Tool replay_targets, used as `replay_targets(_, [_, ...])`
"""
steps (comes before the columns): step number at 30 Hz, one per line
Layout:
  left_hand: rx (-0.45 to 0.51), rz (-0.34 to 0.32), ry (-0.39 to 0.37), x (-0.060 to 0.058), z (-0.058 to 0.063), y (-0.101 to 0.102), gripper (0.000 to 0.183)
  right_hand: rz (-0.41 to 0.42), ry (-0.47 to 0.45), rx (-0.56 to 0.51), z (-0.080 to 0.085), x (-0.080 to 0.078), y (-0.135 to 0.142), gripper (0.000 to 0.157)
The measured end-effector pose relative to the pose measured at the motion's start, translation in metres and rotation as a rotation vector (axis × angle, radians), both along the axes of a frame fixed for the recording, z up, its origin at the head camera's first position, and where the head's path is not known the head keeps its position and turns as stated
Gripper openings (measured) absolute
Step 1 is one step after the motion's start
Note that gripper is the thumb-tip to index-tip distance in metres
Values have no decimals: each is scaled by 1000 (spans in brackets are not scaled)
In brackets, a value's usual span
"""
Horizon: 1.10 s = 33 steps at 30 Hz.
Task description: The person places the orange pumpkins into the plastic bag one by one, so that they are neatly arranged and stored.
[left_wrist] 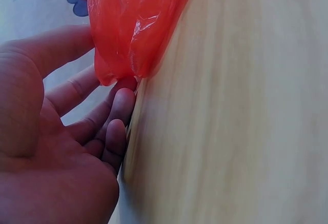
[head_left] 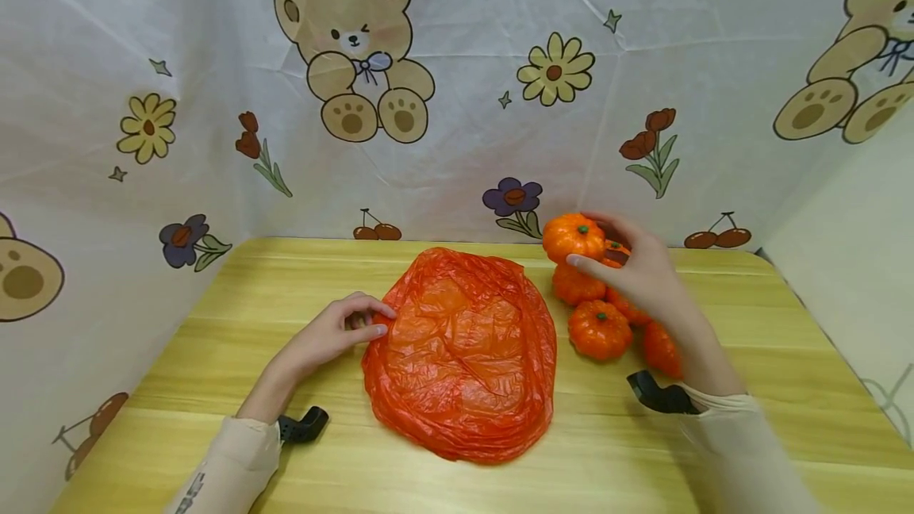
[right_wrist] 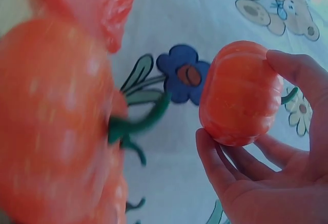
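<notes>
A crumpled red plastic bag (head_left: pixel 464 347) lies spread in a rounded shape on the table. At its left edge my left hand (head_left: pixel 339 327) holds the rim with thumb and fingers. In the left wrist view, the fingertips are partly hidden behind the bag (left_wrist: pixel 136 24). My right hand (head_left: pixel 635 268) grips a small orange toy pumpkin (head_left: pixel 574 238) with a green stem, thumb on one side and fingers on the other. The right wrist view has this pumpkin (right_wrist: pixel 241 96) raised beside the other pumpkins. Below the hand sits a cluster of several more, including a front pumpkin (head_left: pixel 600 330).
Another pumpkin (head_left: pixel 661 349) is partly covered by the right forearm. The wooden table (head_left: pixel 771 387) ends at the back against a white cloth (head_left: pixel 457 101) printed with bears and flowers. Black wrist devices (head_left: pixel 303 425) sit by both sleeves.
</notes>
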<state>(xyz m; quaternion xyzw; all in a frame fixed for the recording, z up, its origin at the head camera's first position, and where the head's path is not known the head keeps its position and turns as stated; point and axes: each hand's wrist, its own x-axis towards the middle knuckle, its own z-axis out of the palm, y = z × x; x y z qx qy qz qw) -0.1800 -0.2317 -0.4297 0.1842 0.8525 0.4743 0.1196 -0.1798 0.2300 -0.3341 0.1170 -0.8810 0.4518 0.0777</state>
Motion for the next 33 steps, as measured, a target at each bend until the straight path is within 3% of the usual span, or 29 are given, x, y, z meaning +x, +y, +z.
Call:
replay_targets(21, [4,-4,2,0,0,0,22,172,36,-110,-2,-8,-85,68])
replay_targets(33, [-1,-12,11,0,0,-2,23,271,7,-179,-10,-2,-156,67])
